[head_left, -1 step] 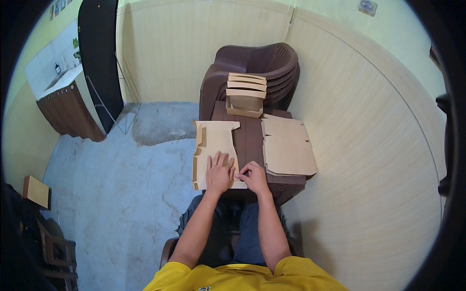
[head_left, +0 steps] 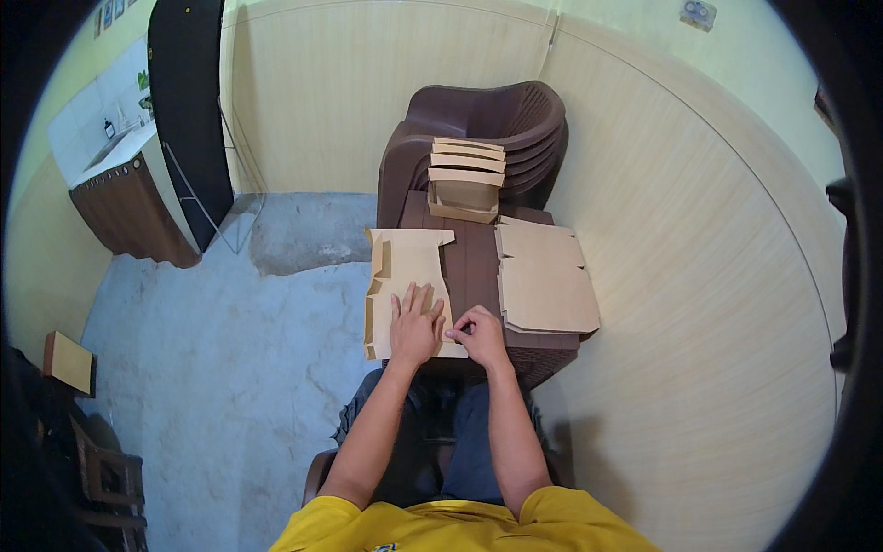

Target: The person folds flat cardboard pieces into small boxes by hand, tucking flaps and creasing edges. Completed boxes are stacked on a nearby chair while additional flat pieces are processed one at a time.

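Observation:
A partly folded brown cardboard box blank lies on the left part of a dark brown table, its left-side flaps standing up. My left hand rests flat on the near half of this blank, fingers spread and pointing away from me. At the blank's near right edge, my right hand pinches a flap between thumb and fingers. The two hands are close together. On the table's right side lies a stack of flat cardboard blanks with small notches.
Several folded cardboard boxes stand nested at the table's far end. Behind them are stacked brown plastic chairs. A pale panelled wall runs along the right. To the left are bluish floor and a sink counter.

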A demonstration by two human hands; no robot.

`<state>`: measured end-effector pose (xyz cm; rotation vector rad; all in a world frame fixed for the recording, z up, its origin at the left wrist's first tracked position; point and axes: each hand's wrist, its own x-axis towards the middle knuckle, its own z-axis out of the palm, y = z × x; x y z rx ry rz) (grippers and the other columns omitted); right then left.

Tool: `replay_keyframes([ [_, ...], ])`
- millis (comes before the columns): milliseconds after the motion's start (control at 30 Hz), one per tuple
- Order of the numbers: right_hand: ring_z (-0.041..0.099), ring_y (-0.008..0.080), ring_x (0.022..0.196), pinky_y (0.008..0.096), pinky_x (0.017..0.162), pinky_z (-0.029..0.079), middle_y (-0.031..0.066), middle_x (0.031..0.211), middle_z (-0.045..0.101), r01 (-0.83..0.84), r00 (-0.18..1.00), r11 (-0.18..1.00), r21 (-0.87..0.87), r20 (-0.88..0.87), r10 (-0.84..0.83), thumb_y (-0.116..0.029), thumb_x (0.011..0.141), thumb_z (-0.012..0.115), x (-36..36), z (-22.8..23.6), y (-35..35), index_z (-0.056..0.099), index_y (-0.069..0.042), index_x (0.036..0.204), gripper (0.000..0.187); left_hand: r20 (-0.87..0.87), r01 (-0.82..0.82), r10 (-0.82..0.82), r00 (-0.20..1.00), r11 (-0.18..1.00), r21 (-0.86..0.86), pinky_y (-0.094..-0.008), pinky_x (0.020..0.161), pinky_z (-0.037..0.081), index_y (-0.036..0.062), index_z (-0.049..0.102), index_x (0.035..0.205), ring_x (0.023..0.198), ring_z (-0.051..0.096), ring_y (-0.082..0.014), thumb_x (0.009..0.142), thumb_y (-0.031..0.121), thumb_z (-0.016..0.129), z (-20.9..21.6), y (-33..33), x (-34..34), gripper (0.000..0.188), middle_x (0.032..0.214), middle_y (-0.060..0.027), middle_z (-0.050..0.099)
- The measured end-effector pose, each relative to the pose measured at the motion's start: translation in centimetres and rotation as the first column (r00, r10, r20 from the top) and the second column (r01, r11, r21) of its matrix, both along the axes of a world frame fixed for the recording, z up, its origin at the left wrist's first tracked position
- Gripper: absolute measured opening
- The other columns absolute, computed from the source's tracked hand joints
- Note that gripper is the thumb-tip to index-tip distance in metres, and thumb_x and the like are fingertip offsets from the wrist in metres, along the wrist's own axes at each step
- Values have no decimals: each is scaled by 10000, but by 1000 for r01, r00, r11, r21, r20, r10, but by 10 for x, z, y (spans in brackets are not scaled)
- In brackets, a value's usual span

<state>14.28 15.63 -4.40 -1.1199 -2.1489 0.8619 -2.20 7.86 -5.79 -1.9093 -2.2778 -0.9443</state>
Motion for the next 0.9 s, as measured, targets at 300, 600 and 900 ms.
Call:
replay_keyframes([
  [300,701,368,799,482,721,538,138,846,681,280,960,922,267,-55,-275,-160,761,944,-43,-17,27,693,-18,736,290,-51,38,-45,998,992,-122,-633,1316,222,189,660,1510,1607,381,-334,1084,326,565,-4,11,-10,457,1700,-102,476],
  [600,696,372,796,473,723,538,143,824,677,216,975,956,197,10,-222,-184,775,950,-48,-13,44,684,-16,732,318,-50,23,-29,998,992,-120,-638,1314,224,203,656,1514,1602,389,-337,1087,323,566,-5,11,-7,453,1694,-88,485],
  [900,682,377,876,476,810,543,160,880,685,76,997,992,100,9,-78,-154,758,955,-13,-9,9,687,-7,735,307,-90,23,-33,995,993,-117,-642,1309,236,206,645,1524,1598,395,-344,1085,331,575,-8,13,-8,463,1693,-85,489],
])
